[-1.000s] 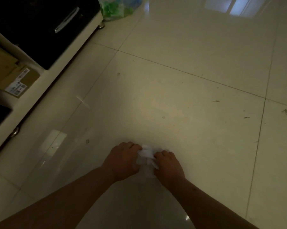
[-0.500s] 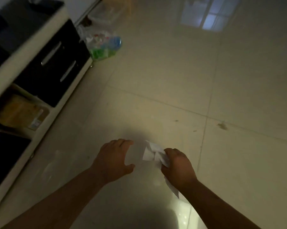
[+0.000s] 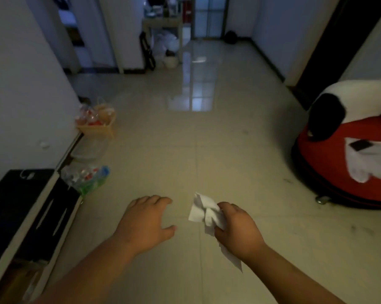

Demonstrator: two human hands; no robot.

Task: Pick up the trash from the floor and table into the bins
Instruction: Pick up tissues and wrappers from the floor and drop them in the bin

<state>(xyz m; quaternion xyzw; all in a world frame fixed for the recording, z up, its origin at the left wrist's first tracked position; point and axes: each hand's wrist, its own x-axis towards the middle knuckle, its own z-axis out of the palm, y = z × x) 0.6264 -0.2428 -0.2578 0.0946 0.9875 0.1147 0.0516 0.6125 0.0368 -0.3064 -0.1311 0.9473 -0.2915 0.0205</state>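
Crumpled white paper sits in the person's right hand, whose fingers curl round the wad. Loose corners stick out toward the left, and a strip hangs below the wrist. The paper is held up off the tiled floor, low in the middle of the head view.

The left hand is beside it but apart, palm down, fingers loosely spread and holding nothing. A clear gap of floor shows between the two hands, and both forearms reach in from the bottom edge.

Along the left wall a clear bag of plastic bottles lies on the floor next to the corner of a black-and-white cabinet. Farther along the same wall stands a tan basket with more bottles in it.

On the right there is a rounded red, white and black seat. A white sheet lies on it, with a small dark flat thing on top. At the far end of the room a small table stands near a doorway, blurred and dim.
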